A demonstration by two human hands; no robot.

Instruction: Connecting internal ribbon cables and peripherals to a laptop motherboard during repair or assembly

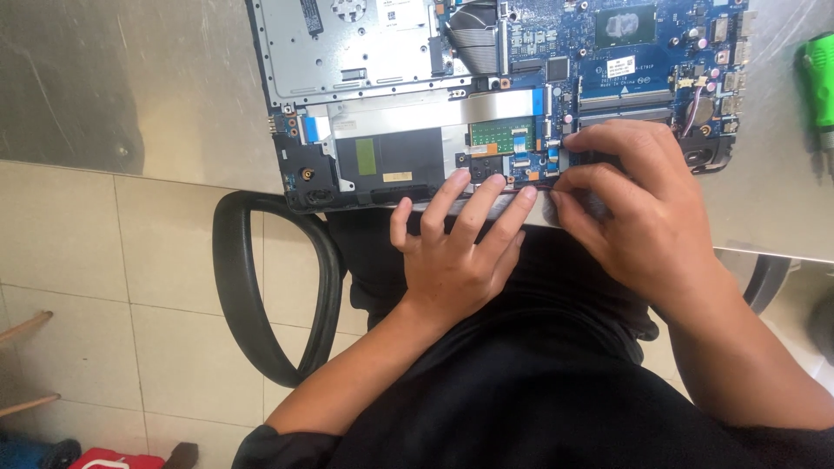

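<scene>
- Two bare hands of ours work at the near edge of an opened laptop (pixel 486 95), which lies on a grey metal table (pixel 130 78) with its blue circuit board (pixel 643 52) exposed.
- Our left hand (pixel 456 247) lies flat, fingers spread and straight, tips pressing the laptop's front rim; it grips nothing.
- Our right hand (pixel 638 208) is curled, thumb and forefinger pinched at the rim; what they hold, we cannot tell.
- Off to the right, well apart, lies a green-handled screwdriver (pixel 818 82).
</scene>
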